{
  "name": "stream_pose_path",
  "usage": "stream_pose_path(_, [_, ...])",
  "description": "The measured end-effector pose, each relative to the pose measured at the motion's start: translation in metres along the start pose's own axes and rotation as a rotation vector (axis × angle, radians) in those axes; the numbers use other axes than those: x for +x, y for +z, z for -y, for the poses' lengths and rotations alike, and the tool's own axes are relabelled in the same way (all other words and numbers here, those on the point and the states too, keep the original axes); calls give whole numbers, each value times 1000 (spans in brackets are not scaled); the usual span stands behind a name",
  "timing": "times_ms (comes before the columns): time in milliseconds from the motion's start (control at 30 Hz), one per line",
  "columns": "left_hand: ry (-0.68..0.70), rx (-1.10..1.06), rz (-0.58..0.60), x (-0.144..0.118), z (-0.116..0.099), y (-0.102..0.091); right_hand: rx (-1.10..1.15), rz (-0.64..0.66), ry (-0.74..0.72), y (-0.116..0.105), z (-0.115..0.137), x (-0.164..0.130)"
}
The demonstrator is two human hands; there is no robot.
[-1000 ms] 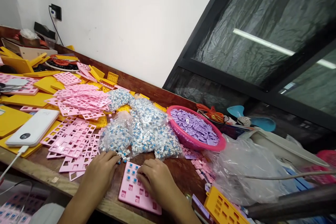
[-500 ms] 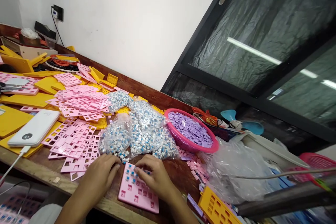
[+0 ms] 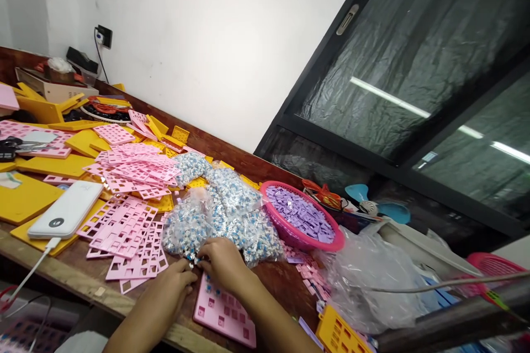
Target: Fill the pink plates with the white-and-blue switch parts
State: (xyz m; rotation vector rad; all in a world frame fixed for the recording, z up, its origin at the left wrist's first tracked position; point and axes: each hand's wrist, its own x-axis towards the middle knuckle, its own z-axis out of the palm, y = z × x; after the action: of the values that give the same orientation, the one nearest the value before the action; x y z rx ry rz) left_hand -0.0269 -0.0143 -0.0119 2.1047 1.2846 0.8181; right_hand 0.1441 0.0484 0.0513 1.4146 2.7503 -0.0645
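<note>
A pink plate with square holes lies at the near edge of the wooden bench, a few blue-topped switches seated in it. My right hand rests over its far end, fingertips reaching the loose switches at the mouth of a clear bag of blue-and-white switches. My left hand lies just left of the plate, fingers curled toward the same loose switches. Whether either hand pinches a switch is hidden by the fingers.
More switch bags lie behind. A pink basket of purple keycaps stands to the right. Pink frames and yellow plates cover the left, with a white power bank. A clear plastic bag lies right.
My right hand moved from the middle of the pink plate up to the loose switches by the bag. My left hand shifted right toward it. The view tilted slightly.
</note>
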Motion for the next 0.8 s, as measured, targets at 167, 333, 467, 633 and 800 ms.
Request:
stream_pose_path(167, [17, 5, -46, 0, 12, 1, 79, -27, -58, 2, -3, 4])
stream_pose_path(333, [215, 29, -176, -2, 8, 11, 145, -96, -65, -12, -17, -24])
stream_pose_path(467, [375, 176, -186, -2, -9, 33, 128, -69, -3, -26, -34, -65])
stream_pose_path(633, [407, 289, -114, -2, -11, 56, -87, 53, 59, -26, -29, -84])
stream_pose_path(800, [379, 250, -178, -1, 2, 64, -177, 99, 50, -25, -14, -75])
